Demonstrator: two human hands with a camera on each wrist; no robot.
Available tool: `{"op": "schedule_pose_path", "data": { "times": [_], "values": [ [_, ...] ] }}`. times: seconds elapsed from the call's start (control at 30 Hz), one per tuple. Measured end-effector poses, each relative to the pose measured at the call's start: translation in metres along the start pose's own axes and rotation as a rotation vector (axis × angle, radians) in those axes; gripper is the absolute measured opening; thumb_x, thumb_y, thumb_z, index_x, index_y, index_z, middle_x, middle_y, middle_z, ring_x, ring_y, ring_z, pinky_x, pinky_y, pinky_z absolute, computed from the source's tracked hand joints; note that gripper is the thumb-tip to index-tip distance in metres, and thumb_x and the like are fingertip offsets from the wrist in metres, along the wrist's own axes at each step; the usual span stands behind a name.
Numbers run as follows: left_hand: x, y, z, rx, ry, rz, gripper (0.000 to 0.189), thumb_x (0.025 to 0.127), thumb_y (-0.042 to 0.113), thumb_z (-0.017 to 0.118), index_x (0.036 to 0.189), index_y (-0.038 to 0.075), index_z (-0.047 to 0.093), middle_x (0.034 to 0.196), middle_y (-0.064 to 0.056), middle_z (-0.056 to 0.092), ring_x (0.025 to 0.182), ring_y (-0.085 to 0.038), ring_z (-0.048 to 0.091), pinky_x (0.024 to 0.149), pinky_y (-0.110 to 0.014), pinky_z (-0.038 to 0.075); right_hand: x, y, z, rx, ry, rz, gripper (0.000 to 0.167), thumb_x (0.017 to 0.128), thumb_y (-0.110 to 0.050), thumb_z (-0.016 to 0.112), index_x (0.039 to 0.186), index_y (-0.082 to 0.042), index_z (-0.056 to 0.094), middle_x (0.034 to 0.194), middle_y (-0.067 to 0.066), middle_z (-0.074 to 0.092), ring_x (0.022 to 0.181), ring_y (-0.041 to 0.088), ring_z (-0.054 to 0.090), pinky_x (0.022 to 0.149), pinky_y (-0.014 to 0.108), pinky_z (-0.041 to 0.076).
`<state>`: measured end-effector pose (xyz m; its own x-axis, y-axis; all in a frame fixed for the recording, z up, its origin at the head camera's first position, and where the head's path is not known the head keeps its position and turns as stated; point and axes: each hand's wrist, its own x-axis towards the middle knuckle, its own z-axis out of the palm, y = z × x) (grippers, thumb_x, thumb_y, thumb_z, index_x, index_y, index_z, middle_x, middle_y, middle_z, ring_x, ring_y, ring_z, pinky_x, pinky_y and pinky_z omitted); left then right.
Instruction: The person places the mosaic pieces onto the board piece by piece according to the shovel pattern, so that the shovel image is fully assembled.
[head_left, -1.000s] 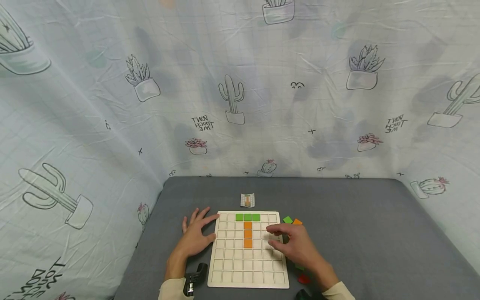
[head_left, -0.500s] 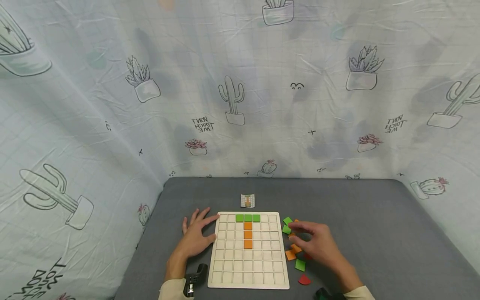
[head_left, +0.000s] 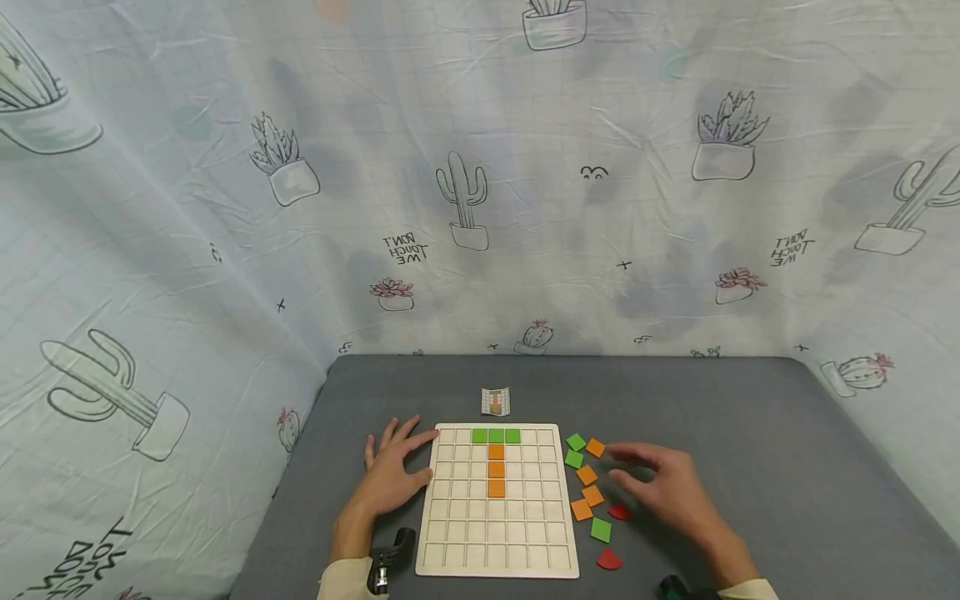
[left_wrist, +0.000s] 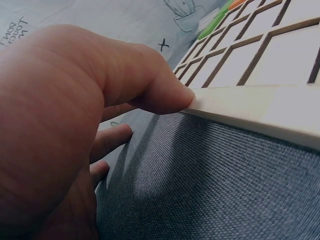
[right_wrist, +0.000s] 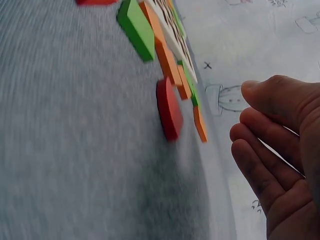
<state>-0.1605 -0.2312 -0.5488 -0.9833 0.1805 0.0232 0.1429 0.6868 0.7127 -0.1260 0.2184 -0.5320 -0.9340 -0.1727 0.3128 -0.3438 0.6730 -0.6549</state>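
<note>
Wooden board (head_left: 497,510) on a desk (head_left: 780,467): left hand (head_left: 392,477), fingers spread, touches its left edge, seemingly to steady it. Loose tiles (head_left: 587,475) lie right of the board, apparently for easy reach; right hand (head_left: 666,485), relaxed and empty, hovers beside them.

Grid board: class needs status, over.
Left grip touching left edge of board. Right grip empty. Board carries three green tiles, three orange tiles. Loose pieces between board and right grip.

Right wrist view slightly blurred; soft shadows on grey tabletop (left_wrist: 260,190).
</note>
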Motion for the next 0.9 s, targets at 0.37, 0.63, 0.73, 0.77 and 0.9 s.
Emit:
{"op": "schedule_pose_path", "data": {
  "times": [0.37, 0.63, 0.73, 0.77, 0.9],
  "values": [
    [0.001, 0.002, 0.0, 0.007, 0.025, 0.009, 0.062, 0.088, 0.008, 0.075, 0.149, 0.018, 0.07, 0.175, -0.019, 0.04, 0.167, -0.052, 0.014, 0.126, -0.078, -0.009, 0.001, 0.007, -0.011, -0.019, 0.034, -0.034, 0.032, 0.088, -0.013, 0.093, 0.119, -0.011, 0.084, 0.11, -0.003, 0.084, 0.098, 0.013, 0.081, 0.083, 0.04, 0.068],
    [0.0, 0.003, 0.001, 0.017, 0.04, 0.015, 0.061, 0.088, 0.009, 0.076, 0.148, 0.017, 0.071, 0.174, -0.02, 0.041, 0.167, -0.052, 0.016, 0.126, -0.078, -0.008, 0.009, 0.007, -0.014, -0.02, 0.026, -0.006, 0.033, 0.09, -0.015, 0.091, 0.122, -0.011, 0.083, 0.113, -0.001, 0.084, 0.1, 0.021, 0.082, 0.085, 0.042, 0.068],
    [0.0, 0.002, 0.0, 0.022, 0.033, 0.006, 0.062, 0.088, 0.009, 0.076, 0.149, 0.017, 0.07, 0.175, -0.019, 0.04, 0.167, -0.051, 0.014, 0.127, -0.077, -0.009, 0.011, 0.007, -0.014, -0.028, 0.019, 0.008, 0.033, 0.091, -0.016, 0.09, 0.123, -0.011, 0.083, 0.114, 0.0, 0.084, 0.101, 0.022, 0.082, 0.086, 0.044, 0.067],
    [0.0, 0.002, 0.0, 0.022, 0.032, 0.005, 0.062, 0.089, 0.009, 0.076, 0.149, 0.017, 0.07, 0.175, -0.019, 0.04, 0.167, -0.051, 0.014, 0.127, -0.077, -0.009, 0.012, 0.008, -0.014, -0.03, 0.018, 0.01, 0.033, 0.091, -0.016, 0.09, 0.123, -0.011, 0.083, 0.114, 0.0, 0.084, 0.101, 0.023, 0.082, 0.086, 0.044, 0.067],
    [0.0, 0.002, 0.001, 0.021, 0.032, 0.004, 0.062, 0.088, 0.009, 0.076, 0.149, 0.017, 0.07, 0.174, -0.02, 0.04, 0.167, -0.052, 0.014, 0.126, -0.077, -0.008, 0.013, 0.008, -0.011, -0.057, 0.019, 0.011, 0.034, 0.091, -0.014, 0.09, 0.123, -0.011, 0.083, 0.114, 0.002, 0.084, 0.101, 0.023, 0.082, 0.086, 0.045, 0.067]
  ]
}}
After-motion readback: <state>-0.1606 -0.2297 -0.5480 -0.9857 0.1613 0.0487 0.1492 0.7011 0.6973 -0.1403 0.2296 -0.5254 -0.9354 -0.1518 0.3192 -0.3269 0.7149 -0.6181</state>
